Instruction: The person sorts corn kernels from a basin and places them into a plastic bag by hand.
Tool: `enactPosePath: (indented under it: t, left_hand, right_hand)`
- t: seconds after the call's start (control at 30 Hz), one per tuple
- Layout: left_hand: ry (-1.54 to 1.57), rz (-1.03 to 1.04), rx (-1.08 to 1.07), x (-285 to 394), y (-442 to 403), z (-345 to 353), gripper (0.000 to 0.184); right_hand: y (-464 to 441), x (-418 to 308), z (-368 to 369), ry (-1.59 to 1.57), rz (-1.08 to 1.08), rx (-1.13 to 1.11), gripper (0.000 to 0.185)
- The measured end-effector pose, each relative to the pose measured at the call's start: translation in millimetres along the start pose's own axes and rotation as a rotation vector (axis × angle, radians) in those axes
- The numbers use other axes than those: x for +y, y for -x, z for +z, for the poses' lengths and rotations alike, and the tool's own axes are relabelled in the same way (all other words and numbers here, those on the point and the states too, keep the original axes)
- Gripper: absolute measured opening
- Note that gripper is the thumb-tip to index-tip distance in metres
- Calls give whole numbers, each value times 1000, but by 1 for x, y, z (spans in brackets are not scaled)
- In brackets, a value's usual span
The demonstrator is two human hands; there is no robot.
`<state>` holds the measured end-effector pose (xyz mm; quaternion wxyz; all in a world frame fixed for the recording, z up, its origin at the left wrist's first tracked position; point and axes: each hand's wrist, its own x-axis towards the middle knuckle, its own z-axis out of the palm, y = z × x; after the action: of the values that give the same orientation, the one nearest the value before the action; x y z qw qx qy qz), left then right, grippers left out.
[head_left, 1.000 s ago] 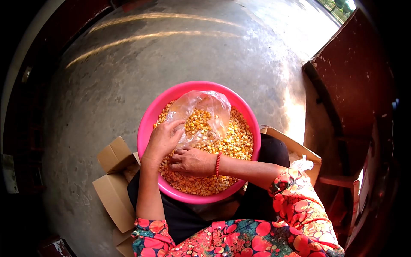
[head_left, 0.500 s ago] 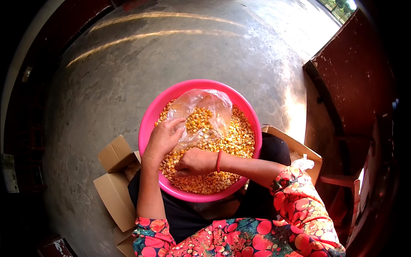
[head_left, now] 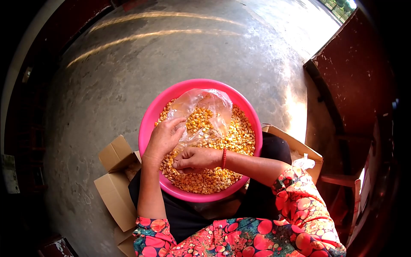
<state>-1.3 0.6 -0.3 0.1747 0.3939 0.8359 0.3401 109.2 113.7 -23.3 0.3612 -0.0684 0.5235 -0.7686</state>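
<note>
A pink basin [head_left: 150,112] full of yellow corn kernels [head_left: 209,185] rests over my lap. On the kernels lies a clear plastic bag [head_left: 222,103], its mouth spread open with corn inside. My left hand [head_left: 165,136] grips the bag's near left edge between thumb and fingers. Just below the bag, over the kernels, my right hand [head_left: 198,158] is closed, thumb pressed to the fingers. What it holds, if anything, is hidden. A red bead bracelet [head_left: 224,158] circles the right wrist.
Open cardboard boxes stand on both sides, one at the left [head_left: 114,197] and one at the right [head_left: 295,145]. A piece of white plastic [head_left: 304,162] lies on the right box. Concrete floor [head_left: 107,85] stretches ahead. A dark red door panel [head_left: 355,73] stands at the right.
My right hand has shifted slightly and turned, so the thumb now shows along its near side. The left hand and the bag have stayed in place.
</note>
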Motion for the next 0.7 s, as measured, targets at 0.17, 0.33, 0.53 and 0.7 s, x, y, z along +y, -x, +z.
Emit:
enactPosePath:
  t: [0.17, 0.33, 0.53, 0.7]
  left_hand:
    - [5, 5, -2, -1, 0, 0, 29]
    - [31, -7, -17, -4, 0, -1, 28]
    - [-8, -13, -29, 7, 0, -2, 29]
    - [-38, -28, -70, 10, -1, -2, 31]
  right_hand:
    - [12, -22, -3, -134, 11, 52, 33]
    - [15, -29, -18, -215, -143, 255, 28]
    - [17, -42, -43, -226, -347, 668, 30]
    - [6, -35, -56, -33, -527, 831, 26]
